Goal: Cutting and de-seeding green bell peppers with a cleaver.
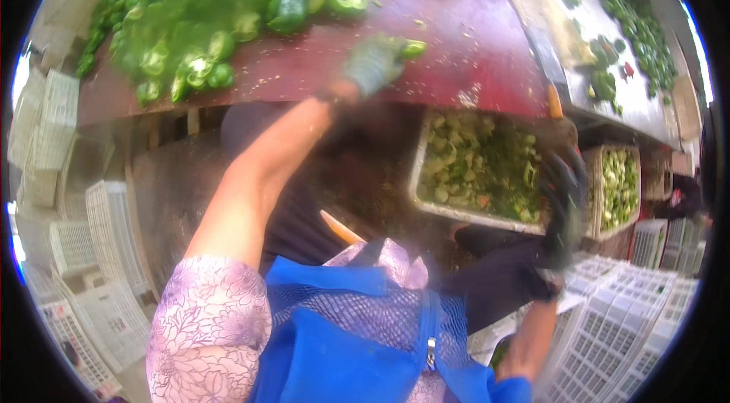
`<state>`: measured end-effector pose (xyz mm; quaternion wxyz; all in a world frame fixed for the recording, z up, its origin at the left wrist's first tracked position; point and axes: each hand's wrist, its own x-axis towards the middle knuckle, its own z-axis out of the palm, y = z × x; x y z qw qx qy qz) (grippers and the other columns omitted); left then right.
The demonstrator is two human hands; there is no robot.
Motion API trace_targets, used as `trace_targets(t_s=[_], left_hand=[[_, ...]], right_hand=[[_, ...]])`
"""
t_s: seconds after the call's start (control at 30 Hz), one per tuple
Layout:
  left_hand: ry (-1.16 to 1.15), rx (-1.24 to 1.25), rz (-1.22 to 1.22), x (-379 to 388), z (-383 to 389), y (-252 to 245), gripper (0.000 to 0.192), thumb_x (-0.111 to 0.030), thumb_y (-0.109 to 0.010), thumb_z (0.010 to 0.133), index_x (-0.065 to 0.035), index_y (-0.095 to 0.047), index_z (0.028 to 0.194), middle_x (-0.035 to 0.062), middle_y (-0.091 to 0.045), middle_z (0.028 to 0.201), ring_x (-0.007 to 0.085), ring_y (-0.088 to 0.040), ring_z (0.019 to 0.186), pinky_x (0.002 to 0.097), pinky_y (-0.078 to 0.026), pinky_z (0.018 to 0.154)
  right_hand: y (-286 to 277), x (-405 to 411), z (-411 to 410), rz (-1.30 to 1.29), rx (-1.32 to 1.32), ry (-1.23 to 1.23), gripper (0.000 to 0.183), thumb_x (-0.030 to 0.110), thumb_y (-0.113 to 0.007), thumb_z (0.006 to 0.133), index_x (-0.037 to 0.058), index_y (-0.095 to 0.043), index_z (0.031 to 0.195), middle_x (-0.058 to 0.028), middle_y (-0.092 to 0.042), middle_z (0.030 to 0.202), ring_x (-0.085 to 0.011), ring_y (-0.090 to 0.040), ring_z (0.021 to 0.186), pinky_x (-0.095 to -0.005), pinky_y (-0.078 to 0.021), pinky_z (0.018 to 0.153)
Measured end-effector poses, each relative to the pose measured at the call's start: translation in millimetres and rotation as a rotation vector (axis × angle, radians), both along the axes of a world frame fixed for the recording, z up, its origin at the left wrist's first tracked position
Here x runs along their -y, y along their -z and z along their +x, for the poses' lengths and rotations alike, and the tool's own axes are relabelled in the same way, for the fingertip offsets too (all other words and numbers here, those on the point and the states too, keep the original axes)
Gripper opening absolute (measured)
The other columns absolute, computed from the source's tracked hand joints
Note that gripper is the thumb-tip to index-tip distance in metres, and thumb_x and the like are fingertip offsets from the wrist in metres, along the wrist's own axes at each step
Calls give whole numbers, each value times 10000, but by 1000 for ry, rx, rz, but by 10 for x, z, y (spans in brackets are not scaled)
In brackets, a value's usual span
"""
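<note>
My left hand [373, 63], in a pale grey-green work glove, is over the red tabletop [456, 63]. A piece of green bell pepper [414, 49] shows at its fingertips. My right hand [562, 197], in a dark glove and blurred, hangs at the right end of a crate of pepper scraps [479, 166]. Just above it, a knife with a wooden handle [554, 102] points away from me at the table's right edge; whether my fingers are around the handle is unclear. Halved green bell peppers [199, 9] are heaped at the far left.
Another crate of pale green pieces [619, 186] stands to the right. A metal table [613, 78] beyond holds more green peppers [639, 26]. White plastic crates [610, 334] fill the lower right; others [117, 232] stand at left. An orange-handled object [341, 227] lies near my lap.
</note>
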<state>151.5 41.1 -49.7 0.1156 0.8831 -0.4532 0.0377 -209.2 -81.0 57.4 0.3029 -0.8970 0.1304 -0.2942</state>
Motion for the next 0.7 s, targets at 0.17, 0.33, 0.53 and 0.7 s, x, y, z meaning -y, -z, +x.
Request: trace_targets(t_s=[0.17, 0.33, 0.53, 0.7], left_hand=[[394, -52, -195, 225, -1333, -337, 403, -177, -675, 728, -148, -567, 1115, 145, -561, 1052, 337, -580, 943, 438, -491, 790], [645, -373, -485, 101, -1324, -298, 575, -195, -693, 743, -96, -492, 1273, 144, -536, 1124, 322, -571, 959, 392, -491, 831], [718, -47, -18, 310, -1782, -497, 406, -178, -659, 774, -104, -522, 1148, 117, -532, 1075, 294, -617, 903, 393, -528, 721], [559, -91, 340, 455, -1972, -409, 405, -148, -625, 784, -66, -493, 1158, 132, -547, 1070, 310, -632, 923, 414, -519, 743]], right_hand=[[821, -186, 1058, 1852, 608, -277, 426, 410, -469, 934, 49, -580, 1130, -148, -588, 1120, -252, -593, 967, -343, -493, 861], [1170, -145, 809, 1987, 833, -288, 458, 403, -517, 914, 19, -573, 1158, -129, -639, 1069, -268, -606, 983, -402, -498, 877], [1211, -292, 610, 1112, 572, 48, 488, 335, -536, 919, 37, -492, 1303, -129, -569, 1208, -236, -564, 1069, -376, -474, 920], [1446, -301, 527, 885, 406, 166, 393, 228, -501, 937, 11, -506, 1266, -123, -536, 1254, -221, -524, 1126, -341, -436, 951]])
